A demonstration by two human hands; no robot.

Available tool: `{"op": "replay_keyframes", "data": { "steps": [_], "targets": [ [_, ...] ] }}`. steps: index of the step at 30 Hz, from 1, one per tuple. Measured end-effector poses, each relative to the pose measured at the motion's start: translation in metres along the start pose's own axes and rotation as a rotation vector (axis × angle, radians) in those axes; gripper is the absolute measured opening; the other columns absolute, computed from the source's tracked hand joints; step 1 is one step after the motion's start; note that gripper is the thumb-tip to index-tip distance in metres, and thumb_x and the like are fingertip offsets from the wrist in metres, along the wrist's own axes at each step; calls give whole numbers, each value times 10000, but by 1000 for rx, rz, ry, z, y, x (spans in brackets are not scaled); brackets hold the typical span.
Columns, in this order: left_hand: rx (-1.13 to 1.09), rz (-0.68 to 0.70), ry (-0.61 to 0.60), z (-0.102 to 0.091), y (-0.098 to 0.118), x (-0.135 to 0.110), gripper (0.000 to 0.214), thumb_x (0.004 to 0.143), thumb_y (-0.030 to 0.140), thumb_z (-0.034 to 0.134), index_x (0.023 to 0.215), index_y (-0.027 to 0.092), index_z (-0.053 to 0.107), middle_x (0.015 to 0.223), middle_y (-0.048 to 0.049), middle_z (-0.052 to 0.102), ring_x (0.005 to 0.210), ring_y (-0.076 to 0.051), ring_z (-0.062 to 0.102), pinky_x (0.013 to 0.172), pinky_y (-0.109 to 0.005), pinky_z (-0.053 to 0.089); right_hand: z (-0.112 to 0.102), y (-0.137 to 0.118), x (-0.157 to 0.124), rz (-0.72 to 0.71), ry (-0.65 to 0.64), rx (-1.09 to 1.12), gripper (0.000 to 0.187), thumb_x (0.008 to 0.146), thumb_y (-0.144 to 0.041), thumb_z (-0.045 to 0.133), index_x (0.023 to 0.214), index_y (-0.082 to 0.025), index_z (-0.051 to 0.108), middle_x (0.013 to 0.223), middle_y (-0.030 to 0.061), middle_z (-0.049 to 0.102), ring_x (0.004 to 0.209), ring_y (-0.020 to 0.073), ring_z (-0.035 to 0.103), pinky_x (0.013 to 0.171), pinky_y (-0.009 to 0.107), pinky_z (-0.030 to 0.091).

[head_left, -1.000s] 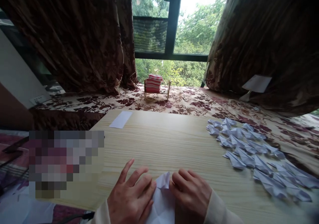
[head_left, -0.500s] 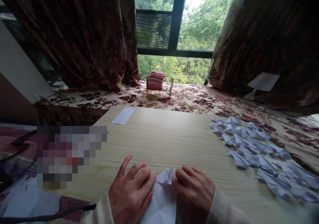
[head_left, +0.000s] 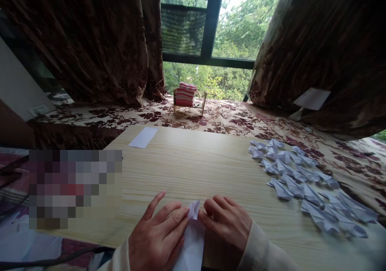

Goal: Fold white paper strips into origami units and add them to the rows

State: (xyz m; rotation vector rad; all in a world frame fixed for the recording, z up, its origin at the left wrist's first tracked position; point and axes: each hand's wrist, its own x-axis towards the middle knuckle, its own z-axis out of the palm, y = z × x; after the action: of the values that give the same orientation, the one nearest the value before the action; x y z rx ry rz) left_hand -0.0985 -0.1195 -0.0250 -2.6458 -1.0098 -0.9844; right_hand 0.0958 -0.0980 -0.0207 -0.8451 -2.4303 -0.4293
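Observation:
A partly folded sheet of white paper lies near the front edge of the table, its top end bent into a small raised fold. My left hand covers the paper's left side, fingertips pressed against that fold and one finger lifted away. My right hand is curled at the right edge, thumb and forefinger closed on the paper by the fold. Much of the sheet's left part is hidden under my left hand. Off to the right sit several folded white paper pieces with pointed ends, grouped in rows.
A flat white paper strip rests at the back left of the wooden table. Beyond, a small stand holds a pink striped stack on the patterned cloth. A lamp stands back right. A blurred patch covers the left side.
The paper now looks narrower, and its top fold is pressed more closely together. Both hands have shifted slightly closer to each other. The whole view has moved a little.

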Motion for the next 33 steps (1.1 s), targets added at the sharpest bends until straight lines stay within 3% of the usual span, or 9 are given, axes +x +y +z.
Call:
{"op": "replay_keyframes", "data": {
  "steps": [3,7,12,18,21,27,33],
  "targets": [
    [-26,80,-24,-1,-4,-1,257,827,192,432,1025,200,596,994,-20,653,979,-167,532,1035,-436,197,3,-1,0,7,2,1,242,845,-143,406,652,-182,546,586,17,492,566,153,372,512,286,207],
    [-21,70,-30,-3,-6,-1,235,828,213,439,986,252,608,1004,-8,651,983,-175,537,1024,-482,193,11,-1,-2,40,31,7,216,838,-167,408,670,-191,543,580,10,473,559,149,355,506,291,194],
    [12,84,21,-3,-1,2,250,836,189,417,997,189,608,969,-11,667,927,-163,558,1037,-468,176,11,-1,-2,8,41,-6,201,854,-160,394,772,-184,576,583,6,483,543,142,356,503,286,199],
    [75,-116,84,8,23,-2,240,827,204,438,972,169,625,984,-44,672,928,-180,570,1021,-462,212,2,-4,2,-31,4,-41,216,860,-146,385,830,-149,600,590,12,514,549,152,391,498,292,197],
    [87,-153,111,14,30,-7,240,810,217,473,993,173,621,1019,-45,661,959,-187,563,1027,-452,199,2,-6,2,-7,-13,-53,178,843,-155,425,830,-144,602,601,11,524,562,158,406,497,297,197],
    [132,-109,45,13,26,-11,278,823,258,446,1034,171,604,1090,-41,628,1011,-176,535,1044,-423,168,3,-11,7,49,-54,-121,50,737,-141,554,697,-160,577,583,-1,517,564,160,420,489,304,184],
    [150,-47,49,13,18,-11,301,819,293,444,1062,190,590,1102,-14,623,1004,-157,531,1054,-391,141,6,-16,12,89,-36,-151,106,715,-125,567,622,-171,547,558,-7,514,555,158,432,490,311,180]
  ]
}}
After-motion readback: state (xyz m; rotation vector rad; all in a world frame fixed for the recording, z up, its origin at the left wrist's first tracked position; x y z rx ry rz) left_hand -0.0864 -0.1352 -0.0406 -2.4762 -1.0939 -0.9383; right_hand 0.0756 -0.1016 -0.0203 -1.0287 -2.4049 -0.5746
